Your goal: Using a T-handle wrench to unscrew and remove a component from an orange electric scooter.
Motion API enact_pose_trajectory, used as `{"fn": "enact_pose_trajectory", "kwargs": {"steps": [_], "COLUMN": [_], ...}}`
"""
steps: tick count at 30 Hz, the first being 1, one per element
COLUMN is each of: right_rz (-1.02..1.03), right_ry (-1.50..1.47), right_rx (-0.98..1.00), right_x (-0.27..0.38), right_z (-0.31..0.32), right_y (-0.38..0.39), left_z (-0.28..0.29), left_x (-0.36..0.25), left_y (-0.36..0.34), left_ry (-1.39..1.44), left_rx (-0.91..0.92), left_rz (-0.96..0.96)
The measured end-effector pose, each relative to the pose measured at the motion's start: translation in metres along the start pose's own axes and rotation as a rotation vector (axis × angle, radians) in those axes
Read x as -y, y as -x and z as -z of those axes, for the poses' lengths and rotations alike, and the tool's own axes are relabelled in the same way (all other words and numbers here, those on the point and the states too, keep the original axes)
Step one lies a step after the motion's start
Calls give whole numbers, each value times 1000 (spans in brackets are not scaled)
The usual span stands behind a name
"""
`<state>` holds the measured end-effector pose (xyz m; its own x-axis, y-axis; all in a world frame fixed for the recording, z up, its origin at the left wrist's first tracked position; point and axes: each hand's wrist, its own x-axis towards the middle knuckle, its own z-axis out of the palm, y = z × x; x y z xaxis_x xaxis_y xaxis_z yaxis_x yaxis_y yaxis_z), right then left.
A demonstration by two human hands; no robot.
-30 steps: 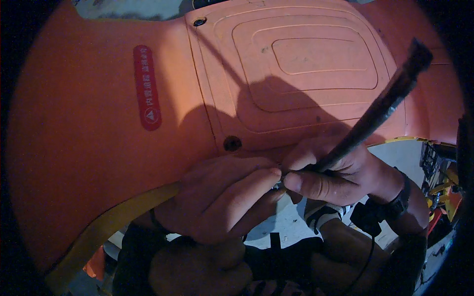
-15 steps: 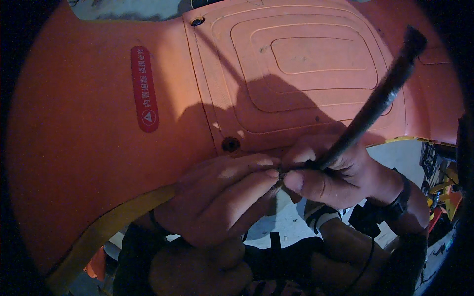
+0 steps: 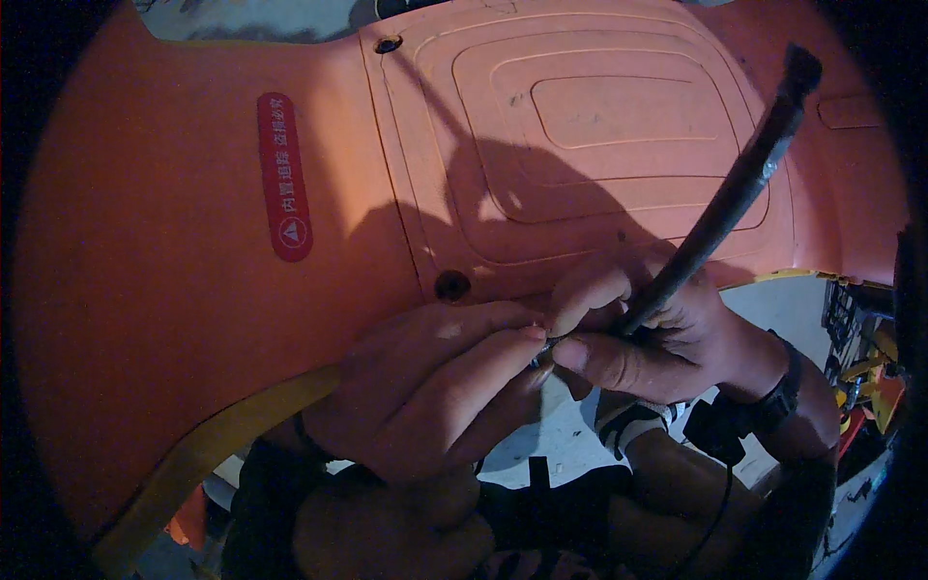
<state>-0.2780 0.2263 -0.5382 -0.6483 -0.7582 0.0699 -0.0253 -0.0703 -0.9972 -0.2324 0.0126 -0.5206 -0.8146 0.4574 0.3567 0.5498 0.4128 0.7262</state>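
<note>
Above the near edge of an orange plastic panel (image 3: 174, 242), my two hands meet at their fingertips. My right hand (image 3: 667, 353) is closed round a long dark stick-like piece (image 3: 720, 208), which looks like a cable or tube with a ragged far end. It slants up and to the right over the panel. Its near end goes into my right fingers. My left hand (image 3: 425, 382) is closed too, its fingertips pinching at a small shiny bit (image 3: 544, 352) between the hands. Whether that bit belongs to the dark piece is hidden by the fingers.
The panel has ridged rounded outlines, dark recessed holes (image 3: 451, 284) and a red label (image 3: 285, 177). A yellow rim (image 3: 232, 416) runs along its near left edge. Tools or parts in yellow and red (image 3: 875, 387) lie at the right. Below are my legs and a striped shoe (image 3: 623, 425).
The far end of the dark piece has swung slightly left. My right index finger has lifted a little, and more of the shiny bit shows between my fingertips.
</note>
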Motion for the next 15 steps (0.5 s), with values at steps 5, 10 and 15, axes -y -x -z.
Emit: {"fn": "enact_pose_trajectory", "kwargs": {"steps": [5, 10, 15], "right_rz": [-20, -43, -10], "right_ry": [-9, 60, 110], "right_rx": [-2, -21, -7], "right_x": [-1, 5, 4], "right_z": [-2, -3, -1], "right_y": [1, -3, -6], "left_z": [-5, 2, 0], "left_x": [2, 8, 8], "left_y": [2, 2, 4], "left_ry": [-19, -27, -76], "left_rx": [-57, 79, 57], "left_rz": [-40, -77, -87]}}
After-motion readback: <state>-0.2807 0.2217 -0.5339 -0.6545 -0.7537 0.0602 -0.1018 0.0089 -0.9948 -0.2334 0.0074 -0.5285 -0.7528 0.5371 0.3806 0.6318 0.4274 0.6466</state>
